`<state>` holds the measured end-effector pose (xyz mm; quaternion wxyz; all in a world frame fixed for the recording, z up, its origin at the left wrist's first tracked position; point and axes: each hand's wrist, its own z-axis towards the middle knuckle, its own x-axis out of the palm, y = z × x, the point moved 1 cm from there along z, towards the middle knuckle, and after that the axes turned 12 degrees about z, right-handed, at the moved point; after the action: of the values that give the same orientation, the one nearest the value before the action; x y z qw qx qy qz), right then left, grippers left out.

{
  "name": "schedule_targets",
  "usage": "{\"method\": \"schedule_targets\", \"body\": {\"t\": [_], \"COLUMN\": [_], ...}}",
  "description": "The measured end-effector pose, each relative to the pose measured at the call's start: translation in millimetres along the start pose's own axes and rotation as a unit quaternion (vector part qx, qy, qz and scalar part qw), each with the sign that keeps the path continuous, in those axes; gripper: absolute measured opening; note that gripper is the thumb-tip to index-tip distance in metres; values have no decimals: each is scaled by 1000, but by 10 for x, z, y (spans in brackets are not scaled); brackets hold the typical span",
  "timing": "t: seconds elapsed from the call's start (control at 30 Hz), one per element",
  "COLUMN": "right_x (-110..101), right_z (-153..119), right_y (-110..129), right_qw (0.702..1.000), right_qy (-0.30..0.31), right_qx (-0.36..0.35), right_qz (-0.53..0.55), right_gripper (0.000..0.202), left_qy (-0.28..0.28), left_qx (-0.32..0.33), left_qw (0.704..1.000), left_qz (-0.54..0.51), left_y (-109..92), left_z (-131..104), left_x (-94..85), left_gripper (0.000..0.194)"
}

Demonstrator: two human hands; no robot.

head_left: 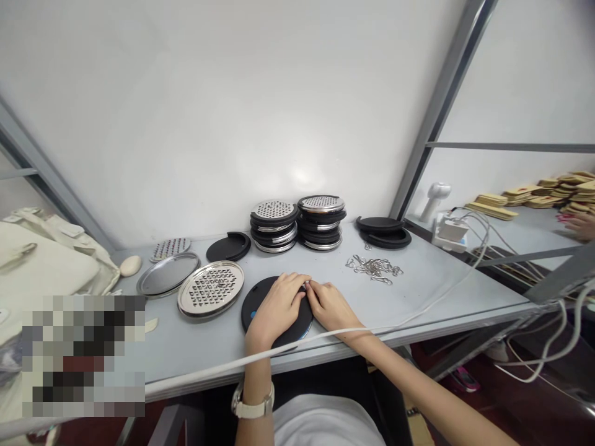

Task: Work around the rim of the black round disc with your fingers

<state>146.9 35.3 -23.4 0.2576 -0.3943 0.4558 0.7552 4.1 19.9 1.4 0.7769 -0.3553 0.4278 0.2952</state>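
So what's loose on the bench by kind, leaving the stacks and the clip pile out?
Black lids: 2, one under both hands, one near the wall
Perforated metal discs: 2
Plain metal tray: 1
Total: 5
Left hand and right hand meet at the near lid's edge.

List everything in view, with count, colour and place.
black disc: one, black, table front centre, under both hands
perforated grater plate: one, silver, left of the disc
plain tray: one, silver, further left
stacked graters: two stacks, black and silver, by the wall
black lids: one pair stacked, black, right rear; another single at left rear
metal clips: a pile, silver, right of centre
white cable: one, along the table edge
left hand: on the disc
right hand: at the disc's rim
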Motion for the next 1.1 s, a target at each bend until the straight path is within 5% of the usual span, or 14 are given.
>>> {"method": "schedule_targets", "body": {"t": [1.1], "right_x": [-43], "right_z": [8], "right_y": [19], "right_qw": [999], "right_qy": [-7], "right_qx": [29], "right_qz": [33], "right_gripper": [36], "left_qy": [1], "left_qx": [-42], "left_qw": [999], "left_qz": [4], "left_y": [10], "left_z": [-20], "left_x": [30], "left_gripper": [43]}}
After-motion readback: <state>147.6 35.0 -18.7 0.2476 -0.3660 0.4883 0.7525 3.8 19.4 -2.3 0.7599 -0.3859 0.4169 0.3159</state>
